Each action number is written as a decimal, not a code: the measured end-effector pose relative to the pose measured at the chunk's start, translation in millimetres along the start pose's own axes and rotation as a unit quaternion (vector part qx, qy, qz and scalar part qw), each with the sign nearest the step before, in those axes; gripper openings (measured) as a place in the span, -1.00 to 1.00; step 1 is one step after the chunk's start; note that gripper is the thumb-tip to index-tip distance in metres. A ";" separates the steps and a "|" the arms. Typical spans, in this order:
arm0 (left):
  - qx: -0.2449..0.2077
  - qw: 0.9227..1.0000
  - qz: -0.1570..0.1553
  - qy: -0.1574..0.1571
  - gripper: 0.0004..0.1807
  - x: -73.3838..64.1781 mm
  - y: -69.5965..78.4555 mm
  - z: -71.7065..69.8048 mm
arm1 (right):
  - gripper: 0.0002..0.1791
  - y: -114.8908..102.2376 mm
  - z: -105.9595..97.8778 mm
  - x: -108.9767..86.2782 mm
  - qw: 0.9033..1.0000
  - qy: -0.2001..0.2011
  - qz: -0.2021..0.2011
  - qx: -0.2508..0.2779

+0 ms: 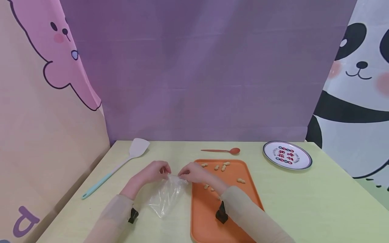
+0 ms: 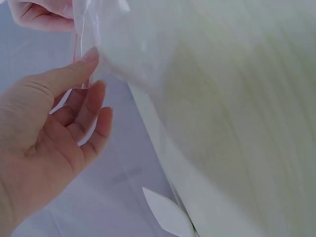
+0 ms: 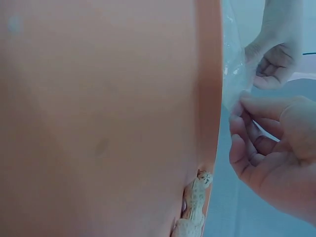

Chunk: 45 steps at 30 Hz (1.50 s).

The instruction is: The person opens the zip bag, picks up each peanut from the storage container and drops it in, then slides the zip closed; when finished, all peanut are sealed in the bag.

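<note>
Clear plastic bag (image 1: 165, 199) is just left of the orange tray (image 1: 209, 229), pinched by its top edge in both hands. Left hand (image 1: 152, 171): thumb and fingertips grasping the edge farther from the tray. Right hand (image 1: 196, 172): same pinch, nearer end, by the tray's far-left part. Probably two-handed because limp film would fold over otherwise. Bag hangs from the fingers, slanting toward the person; can't tell if its bottom corner touches the surface (image 1: 288, 202). Peanuts (image 1: 241, 181) scattered on the tray, mostly far half; raised rim likely keeps them in. Spoon (image 1: 216, 150) behind tray, spatula (image 1: 121, 165) well left, plate (image 1: 287, 156) off far-right, all untouched, presumably set aside for working room.
</note>
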State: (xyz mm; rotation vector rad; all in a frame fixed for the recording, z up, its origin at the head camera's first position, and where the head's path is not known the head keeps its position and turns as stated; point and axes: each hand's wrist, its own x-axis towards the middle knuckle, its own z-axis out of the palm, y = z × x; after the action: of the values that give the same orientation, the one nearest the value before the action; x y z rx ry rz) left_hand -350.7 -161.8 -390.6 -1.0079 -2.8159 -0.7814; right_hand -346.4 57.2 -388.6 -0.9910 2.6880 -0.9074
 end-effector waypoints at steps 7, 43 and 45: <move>-0.012 0.996 -0.019 0.081 -0.70 -0.4 6.6 2.5 | -0.82 0.6 -0.4 -0.9 0.997 0.067 0.020 0.024; -0.228 0.971 -0.077 0.004 -0.78 9.1 27.4 4.0 | -0.79 -7.5 -9.0 -11.6 0.981 0.131 0.057 0.132; -0.230 0.969 -0.086 0.002 -0.78 9.7 22.7 6.7 | -0.77 -5.9 -9.4 -11.0 0.977 0.147 0.071 0.137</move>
State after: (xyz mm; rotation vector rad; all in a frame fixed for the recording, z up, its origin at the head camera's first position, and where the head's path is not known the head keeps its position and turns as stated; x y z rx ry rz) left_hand -343.7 -138.0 -384.3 -0.8000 -2.8045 -1.5058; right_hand -337.7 65.2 -378.4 -0.6424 2.7096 -1.4441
